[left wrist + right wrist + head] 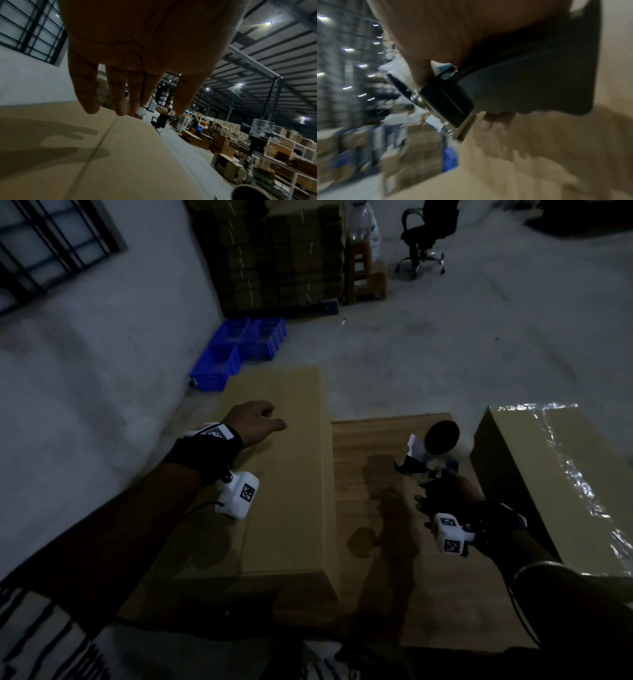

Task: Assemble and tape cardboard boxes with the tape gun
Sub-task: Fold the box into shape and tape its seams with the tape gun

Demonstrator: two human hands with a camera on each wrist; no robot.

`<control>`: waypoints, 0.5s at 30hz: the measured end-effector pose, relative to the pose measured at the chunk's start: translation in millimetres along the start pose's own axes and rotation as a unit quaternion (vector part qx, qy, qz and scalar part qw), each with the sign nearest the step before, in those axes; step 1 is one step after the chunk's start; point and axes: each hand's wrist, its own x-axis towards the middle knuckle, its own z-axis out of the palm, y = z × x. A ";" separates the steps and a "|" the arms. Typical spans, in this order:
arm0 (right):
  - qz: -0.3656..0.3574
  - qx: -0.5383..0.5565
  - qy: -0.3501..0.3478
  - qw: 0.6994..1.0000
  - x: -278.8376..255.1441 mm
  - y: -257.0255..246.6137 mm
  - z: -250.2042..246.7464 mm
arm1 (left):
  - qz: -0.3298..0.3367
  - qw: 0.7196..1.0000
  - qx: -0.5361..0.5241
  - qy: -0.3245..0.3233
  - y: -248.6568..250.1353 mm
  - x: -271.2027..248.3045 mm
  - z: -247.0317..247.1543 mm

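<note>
A closed brown cardboard box (284, 474) lies before me, its top seam (101, 139) untaped. My left hand (255, 422) hovers just over the box's far left part, fingers (91, 94) straight and relaxed, holding nothing. My right hand (445, 494) grips the black handle of the tape gun (428, 453) above the wooden tabletop (387, 508), to the right of the box. The handle (530, 83) fills the blurred right wrist view, with fingertips (496, 120) curled under it. A second box (555, 481) at the right carries shiny clear tape along its top.
Blue plastic crates (239, 350) sit on the floor beyond the box. A tall stack of flat cartons (274, 254), a wooden stool (366, 275) and an office chair (428, 234) stand further back. A barred window (51, 244) is on the left wall.
</note>
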 end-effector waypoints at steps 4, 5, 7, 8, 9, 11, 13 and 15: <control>-0.016 0.044 -0.135 0.990 -43.8 -45.6 42.7 | -0.022 1.000 0.013 0.012 -46.5 12.1 -31.6; -0.034 0.036 -0.139 0.989 -49.0 -56.7 53.0 | -0.028 1.000 0.006 0.011 -60.7 15.2 -37.6; -0.085 0.019 -0.096 0.992 -57.8 -76.4 73.9 | -0.039 0.999 -0.015 0.006 -88.7 21.2 -47.4; -0.089 0.015 -0.099 0.991 -64.0 -85.2 83.9 | -0.043 0.999 -0.021 0.003 -100.0 24.1 -49.6; -0.076 0.022 -0.114 0.990 -68.0 -91.4 95.9 | -0.046 0.999 -0.022 0.000 -111.8 26.4 -52.5; -0.054 0.032 -0.187 0.980 -79.3 -98.7 122.6 | -0.050 0.999 -0.005 -0.013 -133.9 31.3 -55.9; -0.064 0.021 -0.228 0.971 -90.7 -104.8 147.0 | -0.057 0.998 0.023 -0.025 -150.6 37.9 -53.1; -0.062 0.015 -0.234 0.970 -101.9 -108.1 178.5 | -0.054 0.997 0.033 -0.043 -168.6 43.9 -48.1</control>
